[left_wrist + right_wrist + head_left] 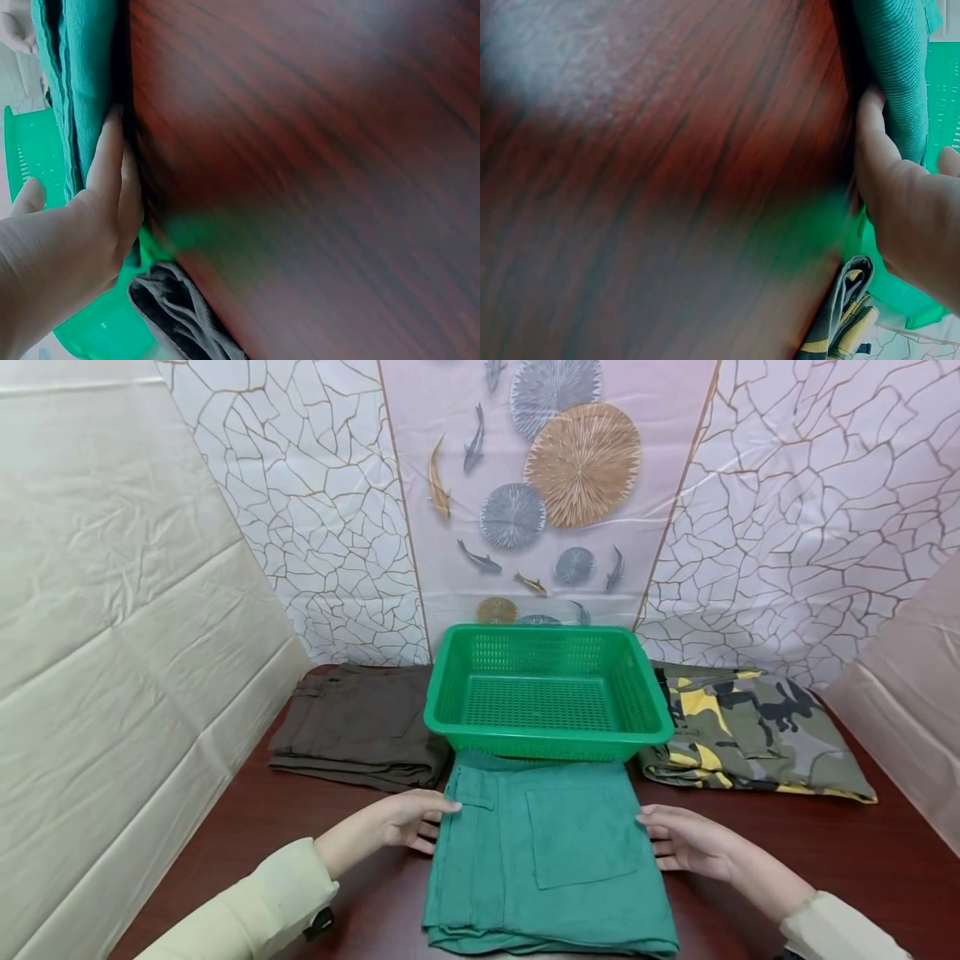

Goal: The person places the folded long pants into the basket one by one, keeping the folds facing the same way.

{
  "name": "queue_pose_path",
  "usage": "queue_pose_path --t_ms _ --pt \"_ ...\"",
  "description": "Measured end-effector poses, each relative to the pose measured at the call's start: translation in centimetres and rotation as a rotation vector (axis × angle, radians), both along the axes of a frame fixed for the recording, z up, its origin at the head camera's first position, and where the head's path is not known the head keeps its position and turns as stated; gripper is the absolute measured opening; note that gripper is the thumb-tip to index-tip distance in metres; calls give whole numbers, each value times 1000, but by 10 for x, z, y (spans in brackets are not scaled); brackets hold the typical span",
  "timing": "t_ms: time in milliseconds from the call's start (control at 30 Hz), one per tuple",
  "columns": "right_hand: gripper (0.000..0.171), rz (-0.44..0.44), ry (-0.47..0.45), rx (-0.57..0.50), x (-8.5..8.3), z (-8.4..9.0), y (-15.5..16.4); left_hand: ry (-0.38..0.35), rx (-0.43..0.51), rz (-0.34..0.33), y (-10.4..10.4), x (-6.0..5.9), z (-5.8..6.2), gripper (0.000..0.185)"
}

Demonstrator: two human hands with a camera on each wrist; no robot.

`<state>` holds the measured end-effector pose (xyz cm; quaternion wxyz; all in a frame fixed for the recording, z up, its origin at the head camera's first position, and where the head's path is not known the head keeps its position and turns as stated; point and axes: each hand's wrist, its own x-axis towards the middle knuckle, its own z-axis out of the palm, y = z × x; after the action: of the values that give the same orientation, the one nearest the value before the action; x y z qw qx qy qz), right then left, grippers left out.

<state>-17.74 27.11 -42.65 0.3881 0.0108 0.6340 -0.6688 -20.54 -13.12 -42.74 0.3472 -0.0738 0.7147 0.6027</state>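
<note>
The folded green garment lay flat on the dark red wood-grain counter, its far edge touching the front of the green plastic basket. L hand was at its left edge w/ the thumb on top and fingers tucked at the underside; the left wrist view showed those fingers pressed along the stacked folds. R hand mirrored it on the right edge, w/ fingers slipped against the side of the pile. Each grip looked narrow, pinching the cloth's edge, not wrapped round it.

To do this well, I'd judge both hands should get under all layers at once, keep the pile level and move evenly, so the folds don't slide apart or droop in the middle. The basket rim stood higher than the pile, so it'd need clearing.

Materials: the green cloth looked soft w/ a fine towel-like nap, had a square patch pocket on top and several layers showing at the near edge. The basket was rigid, rectangular, perforated on floor and walls, and held nothing. A folded brown garment lay left of the basket, and a folded camo garment w/ yellow patches lay right of it; both looked like a smoother weave. The counter was glossy and hard.
</note>
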Motion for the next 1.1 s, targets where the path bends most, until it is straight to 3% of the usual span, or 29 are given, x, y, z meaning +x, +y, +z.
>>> queue_pose_path --t_ms 133,367,600,900,1100 --pt "39 20 -6 -13 -1 -1 -2 1 10 3 3 1 -1 43" --pt "71 26 -24 14 -3 -4 -11 30 33 19 14 3 -5 55" --pt "79 -6 10 54 -4 -10 -21 70 5 9 23 2 -10 49" --pt "60 -12 45 68 -5 -9 -20 80 16 7 17 2 -12 39" --pt "48 -32 59 93 -4 2 -19 60 63 -25 10 0 -4 34"
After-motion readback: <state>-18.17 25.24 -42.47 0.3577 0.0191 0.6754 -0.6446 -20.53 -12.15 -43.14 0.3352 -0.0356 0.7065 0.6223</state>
